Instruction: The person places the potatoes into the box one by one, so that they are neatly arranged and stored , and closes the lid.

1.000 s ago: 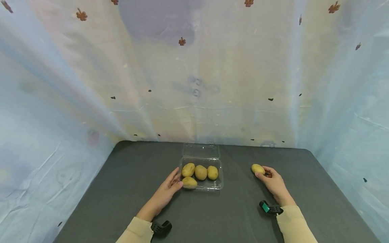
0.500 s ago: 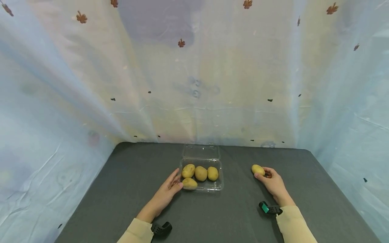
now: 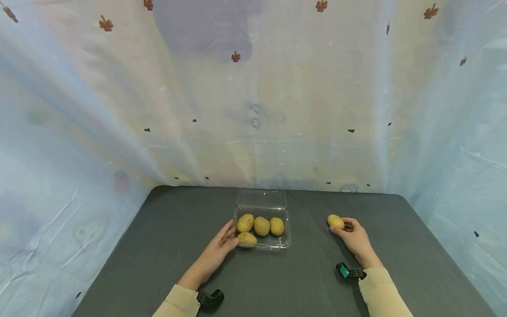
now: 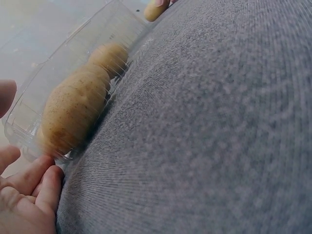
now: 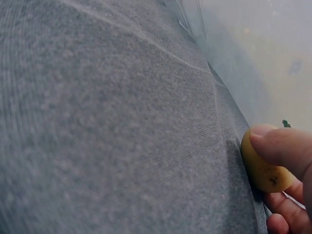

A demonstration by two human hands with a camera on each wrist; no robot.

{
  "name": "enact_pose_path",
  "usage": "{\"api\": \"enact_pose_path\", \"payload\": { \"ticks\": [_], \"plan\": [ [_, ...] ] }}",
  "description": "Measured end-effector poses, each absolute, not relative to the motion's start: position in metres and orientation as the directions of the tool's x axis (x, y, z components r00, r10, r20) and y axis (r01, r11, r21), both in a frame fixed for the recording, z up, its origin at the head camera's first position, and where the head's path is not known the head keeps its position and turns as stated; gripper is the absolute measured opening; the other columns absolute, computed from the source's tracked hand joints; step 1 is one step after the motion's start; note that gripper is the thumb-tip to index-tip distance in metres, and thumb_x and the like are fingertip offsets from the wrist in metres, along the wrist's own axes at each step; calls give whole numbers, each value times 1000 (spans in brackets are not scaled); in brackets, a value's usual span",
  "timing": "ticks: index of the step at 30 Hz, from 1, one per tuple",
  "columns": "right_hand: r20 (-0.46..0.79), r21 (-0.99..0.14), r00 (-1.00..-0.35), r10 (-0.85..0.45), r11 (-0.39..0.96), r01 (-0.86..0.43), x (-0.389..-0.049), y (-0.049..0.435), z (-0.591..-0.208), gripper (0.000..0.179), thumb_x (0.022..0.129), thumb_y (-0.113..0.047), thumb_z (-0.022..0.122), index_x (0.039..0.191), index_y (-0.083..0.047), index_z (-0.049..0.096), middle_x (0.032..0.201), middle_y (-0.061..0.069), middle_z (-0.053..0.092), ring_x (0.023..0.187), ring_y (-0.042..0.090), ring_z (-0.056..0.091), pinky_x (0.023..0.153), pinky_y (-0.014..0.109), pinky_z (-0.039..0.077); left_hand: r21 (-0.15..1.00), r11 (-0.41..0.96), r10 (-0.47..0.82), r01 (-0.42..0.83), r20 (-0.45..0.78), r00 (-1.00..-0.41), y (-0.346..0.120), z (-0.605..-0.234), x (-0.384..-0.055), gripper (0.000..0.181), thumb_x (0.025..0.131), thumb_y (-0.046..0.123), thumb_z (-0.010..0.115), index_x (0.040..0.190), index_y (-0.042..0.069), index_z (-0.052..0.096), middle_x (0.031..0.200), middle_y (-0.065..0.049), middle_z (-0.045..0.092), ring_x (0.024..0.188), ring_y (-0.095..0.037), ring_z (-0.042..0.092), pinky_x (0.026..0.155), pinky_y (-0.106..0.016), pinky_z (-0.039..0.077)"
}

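Observation:
A clear plastic box (image 3: 277, 242) with its lid (image 3: 262, 198) folded back stands on the dark table, holding several potatoes (image 3: 262, 226). My left hand (image 3: 214, 255) lies against the box's left side with its fingers loosely extended; the left wrist view has the fingertips by the corner wall, close to a potato (image 4: 75, 109) behind the plastic. Off to the right, my right hand (image 3: 356, 241) pinches a single potato (image 3: 335, 221) between thumb and fingers. In the right wrist view this potato (image 5: 265, 170) sits at or just above the table surface; which of these cannot be told.
Dark grey cloth (image 3: 301, 281) covers the table. A pale patterned curtain (image 3: 253, 145) hangs behind its back edge and along both sides. Each wrist carries a black strap, the right strap (image 3: 351, 271) with a green piece.
Both hands, the box and the potatoes keep practically the same places. Only a slight shift of the head view shows.

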State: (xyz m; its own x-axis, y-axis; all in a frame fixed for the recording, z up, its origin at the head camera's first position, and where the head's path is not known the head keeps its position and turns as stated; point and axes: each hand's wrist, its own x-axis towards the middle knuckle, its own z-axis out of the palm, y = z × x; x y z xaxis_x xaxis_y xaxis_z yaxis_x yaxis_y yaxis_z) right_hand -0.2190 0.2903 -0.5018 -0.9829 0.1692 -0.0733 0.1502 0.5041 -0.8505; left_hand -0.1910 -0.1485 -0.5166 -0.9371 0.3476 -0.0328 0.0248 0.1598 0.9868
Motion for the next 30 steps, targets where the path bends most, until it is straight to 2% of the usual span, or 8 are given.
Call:
{"api": "enact_pose_path", "payload": {
  "ticks": [12, 23, 30],
  "plan": [
    [-75, -847, -984, 163, 510, 149, -219, 291, -505, 75, 85, -55, 68, 137, -7, 45, 129, 16, 51, 107, 27, 51, 82, 36, 44, 989, 143, 358, 30, -23, -934, -150, -513, -188, 68, 101, 38, 51, 156, 29, 12, 157, -12, 23, 143, -32, 21, 112, -54, 23],
    [9, -761, -994, 109, 646, 64, -210, 292, -497, 68, 88, -53, 65, 131, -3, 50, 120, 16, 57, 99, 25, 55, 73, 33, 47, 986, 163, 343, 28, -31, -939, -148, -516, -189, 68, 100, 39, 52, 156, 30, 13, 157, -11, 24, 143, -30, 23, 112, -54, 24],
    [106, -732, -992, 64, 681, -34, -208, 270, -473, 66, 87, -55, 65, 129, -7, 53, 118, 14, 59, 97, 24, 55, 73, 36, 47, 984, 177, 341, 33, -30, -940, -148, -515, -190, 69, 100, 41, 51, 156, 30, 11, 157, -8, 24, 143, -28, 23, 112, -53, 24]
  ]
}}
